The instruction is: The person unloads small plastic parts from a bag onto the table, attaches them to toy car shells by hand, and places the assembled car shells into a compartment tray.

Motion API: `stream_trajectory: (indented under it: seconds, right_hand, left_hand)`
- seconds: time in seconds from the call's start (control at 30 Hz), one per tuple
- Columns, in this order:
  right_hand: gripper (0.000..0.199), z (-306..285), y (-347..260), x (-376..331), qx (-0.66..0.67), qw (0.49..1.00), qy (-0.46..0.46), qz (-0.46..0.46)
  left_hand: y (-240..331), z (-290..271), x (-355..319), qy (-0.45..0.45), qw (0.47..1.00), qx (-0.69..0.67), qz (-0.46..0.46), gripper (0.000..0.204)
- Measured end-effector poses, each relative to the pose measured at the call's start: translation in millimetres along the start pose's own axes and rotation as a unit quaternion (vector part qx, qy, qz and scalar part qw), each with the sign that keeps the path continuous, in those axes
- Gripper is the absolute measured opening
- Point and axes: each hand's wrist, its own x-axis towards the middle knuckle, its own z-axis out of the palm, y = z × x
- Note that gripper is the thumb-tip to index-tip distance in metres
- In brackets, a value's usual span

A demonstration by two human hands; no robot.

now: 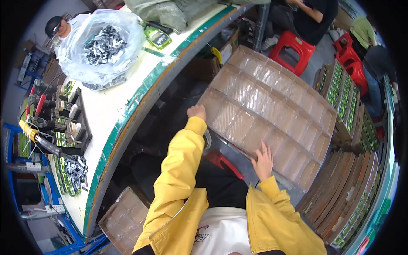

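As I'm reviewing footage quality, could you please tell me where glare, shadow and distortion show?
Head view: pale glare streaks the transparent compartment tray; head view: the green-edged workbench bows into a strong arc; head view: deep shadow darkens the space beneath it; head view: black fills the corners.

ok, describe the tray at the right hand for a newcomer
Start at the white worktable. Right of it, past the left hand, is the big brown divided tray. The right hand touches its edge; stacked trays farther right show green items.
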Motion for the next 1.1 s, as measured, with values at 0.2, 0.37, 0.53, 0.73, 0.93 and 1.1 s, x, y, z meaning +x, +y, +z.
stream_trajectory:
  seconds: [0.2, 0.37, 0.53, 0.73, 0.93, 1.1]
  right_hand:
    - [0.030, 0, -16, -6, -0.032, 0.999, -0.020, 0.033]
    - [0.021, -19, -21, -33, 0.113, 0.986, 0.098, -0.070]
    - [0.009, 15, 23, -108, 0.311, 0.940, -0.055, 0.131]
    - [0.046, 121, 119, -172, 0.392, 0.742, -0.092, 0.536]
    - [0.082, 137, 116, -147, 0.492, 0.563, 0.051, 0.662]
    - [0.080, 151, 123, -140, 0.408, 0.625, -0.092, 0.660]
  left_hand:
    - [-4, 6, 2, -0.080, 0.996, -0.038, -0.016, 0.017]
    - [0, -32, -26, 0.011, 0.966, -0.257, -0.008, 0.021]
    - [-52, -161, -108, 0.406, 0.844, -0.288, 0.199, 0.016]
    - [-160, -161, -91, 0.448, 0.876, -0.180, 0.005, 0.016]
    - [-169, -171, -91, 0.383, 0.902, -0.193, -0.037, 0.020]
    - [-183, -180, -95, 0.284, 0.906, -0.292, -0.117, 0.025]
